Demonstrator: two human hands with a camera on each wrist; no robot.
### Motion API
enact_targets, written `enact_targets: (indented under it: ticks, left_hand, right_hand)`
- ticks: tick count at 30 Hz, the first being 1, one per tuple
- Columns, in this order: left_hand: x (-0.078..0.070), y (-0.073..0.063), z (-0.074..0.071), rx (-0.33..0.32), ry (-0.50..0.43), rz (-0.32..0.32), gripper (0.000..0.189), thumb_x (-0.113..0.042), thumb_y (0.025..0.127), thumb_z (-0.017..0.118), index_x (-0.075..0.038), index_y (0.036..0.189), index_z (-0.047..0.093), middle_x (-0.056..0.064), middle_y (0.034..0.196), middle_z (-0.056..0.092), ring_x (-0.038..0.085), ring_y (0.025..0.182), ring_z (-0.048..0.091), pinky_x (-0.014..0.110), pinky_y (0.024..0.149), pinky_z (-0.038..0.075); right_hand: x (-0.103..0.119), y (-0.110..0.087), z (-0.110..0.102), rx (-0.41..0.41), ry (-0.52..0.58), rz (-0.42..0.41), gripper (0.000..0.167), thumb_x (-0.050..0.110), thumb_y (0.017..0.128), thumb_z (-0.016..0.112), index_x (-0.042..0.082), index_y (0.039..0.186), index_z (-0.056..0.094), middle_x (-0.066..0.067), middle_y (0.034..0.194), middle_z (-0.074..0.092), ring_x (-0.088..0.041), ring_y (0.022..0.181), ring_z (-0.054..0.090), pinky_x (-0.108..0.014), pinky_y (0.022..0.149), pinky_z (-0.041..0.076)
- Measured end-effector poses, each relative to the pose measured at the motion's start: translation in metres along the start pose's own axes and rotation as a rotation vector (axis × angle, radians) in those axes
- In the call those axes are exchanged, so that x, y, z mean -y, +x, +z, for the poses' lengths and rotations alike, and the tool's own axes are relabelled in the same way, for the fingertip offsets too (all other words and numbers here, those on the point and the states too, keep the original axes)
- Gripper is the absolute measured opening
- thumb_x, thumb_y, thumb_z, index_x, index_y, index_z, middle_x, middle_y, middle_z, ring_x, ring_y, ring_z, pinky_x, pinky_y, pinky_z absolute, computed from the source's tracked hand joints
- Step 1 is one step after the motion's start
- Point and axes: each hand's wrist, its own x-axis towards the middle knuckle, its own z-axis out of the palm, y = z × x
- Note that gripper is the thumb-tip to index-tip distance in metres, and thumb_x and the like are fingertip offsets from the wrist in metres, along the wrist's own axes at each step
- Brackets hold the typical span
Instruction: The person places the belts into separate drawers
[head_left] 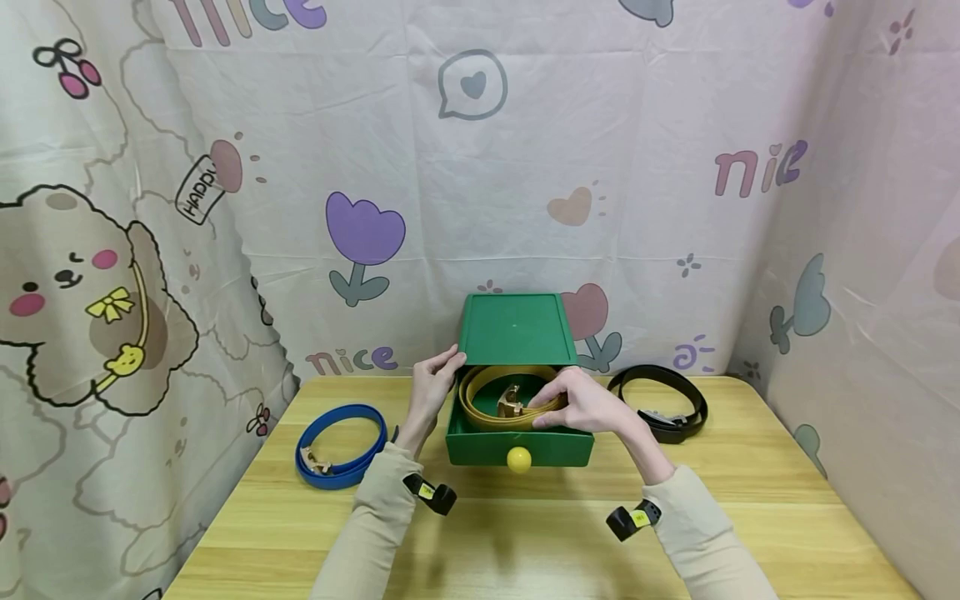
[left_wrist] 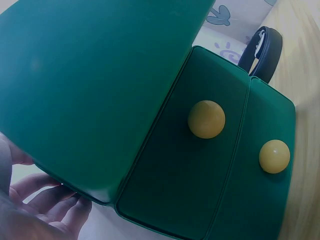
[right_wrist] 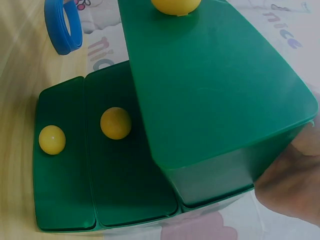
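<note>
A small green drawer cabinet (head_left: 517,329) stands on the table with its top drawer (head_left: 480,452) pulled out. A coiled tan belt (head_left: 474,408) with a gold buckle (head_left: 510,402) lies in that drawer. My right hand (head_left: 588,402) reaches over the drawer's right side and pinches the belt between thumb and fingers; in the right wrist view the drawer hides its fingertips. On the other side, my left hand (head_left: 431,390) rests against the cabinet's left side near the top front corner. Its fingers (left_wrist: 75,212) touch the green side in the left wrist view.
A coiled blue belt (head_left: 348,482) lies left of the cabinet, and a coiled black belt (head_left: 686,387) lies to the right. Two lower drawers with yellow knobs (left_wrist: 206,119) are closed. Behind the wooden table (head_left: 525,542) hangs a patterned cloth (head_left: 525,167).
</note>
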Motion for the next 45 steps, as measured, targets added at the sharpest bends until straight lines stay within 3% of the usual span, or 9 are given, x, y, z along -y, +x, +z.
enact_targets:
  ticks: [6,24,31,38,40,42,45]
  left_hand:
    - [0.000,0.000,0.000,0.002,0.001,-0.004,0.043,-0.022,0.098,0.065,-0.005,0.137,0.062,-0.015,0.043,0.034,0.004,0.043,0.027,0.019,0.050,0.027]
    - [-0.001,-0.001,0.001,-0.006,-0.005,-0.003,0.043,-0.021,0.097,0.065,-0.004,0.136,0.062,-0.015,0.043,0.034,0.004,0.044,0.027,0.019,0.051,0.027]
    - [-0.001,-0.001,0.001,-0.003,0.007,0.004,0.043,-0.021,0.098,0.064,-0.003,0.137,0.061,-0.015,0.042,0.035,0.003,0.043,0.027,0.018,0.050,0.027]
    - [0.000,0.000,0.001,-0.008,0.010,0.005,0.043,-0.022,0.098,0.065,-0.003,0.136,0.062,-0.016,0.044,0.040,0.002,0.044,0.028,0.018,0.052,0.028]
    - [-0.005,-0.002,0.000,0.001,0.014,-0.005,0.043,-0.020,0.098,0.065,-0.002,0.136,0.061,-0.011,0.053,0.051,0.002,0.044,0.028,0.018,0.052,0.029]
    - [-0.015,-0.007,0.000,0.008,0.025,-0.012,0.043,-0.017,0.099,0.063,0.001,0.137,0.059,0.006,0.070,0.067,0.002,0.045,0.029,0.018,0.054,0.030]
    - [-0.017,-0.007,0.000,0.017,0.031,-0.026,0.043,-0.015,0.099,0.062,0.003,0.138,0.057,0.011,0.081,0.068,0.002,0.045,0.029,0.019,0.055,0.031]
  right_hand:
    - [-0.001,0.000,0.002,-0.008,-0.010,0.019,0.018,0.018,0.083,0.082,0.008,0.098,0.082,-0.006,0.094,0.080,-0.012,0.081,0.073,-0.021,0.069,0.056]
    - [0.000,0.001,0.003,-0.019,-0.120,0.006,0.015,0.019,0.080,0.085,0.013,0.093,0.083,0.001,0.088,0.080,-0.012,0.080,0.073,-0.022,0.070,0.055]
    - [0.002,0.001,0.003,-0.009,-0.180,0.032,0.014,0.023,0.079,0.086,0.019,0.091,0.084,0.007,0.086,0.080,-0.006,0.079,0.071,-0.030,0.083,0.048]
    - [0.004,0.001,0.004,0.018,-0.213,0.104,0.014,0.021,0.078,0.087,0.021,0.092,0.083,0.010,0.086,0.079,-0.002,0.081,0.070,-0.035,0.088,0.036]
    - [0.004,0.001,0.004,0.025,-0.216,0.110,0.014,0.020,0.078,0.087,0.021,0.092,0.083,0.010,0.085,0.079,-0.002,0.081,0.070,-0.035,0.087,0.035]
    - [0.004,0.001,0.005,0.029,-0.219,0.113,0.014,0.020,0.078,0.087,0.020,0.092,0.083,0.010,0.085,0.079,-0.003,0.081,0.070,-0.035,0.087,0.035]
    - [0.004,0.000,0.004,0.034,-0.227,0.111,0.015,0.020,0.078,0.086,0.020,0.092,0.083,0.010,0.086,0.079,-0.004,0.081,0.071,-0.035,0.087,0.035]
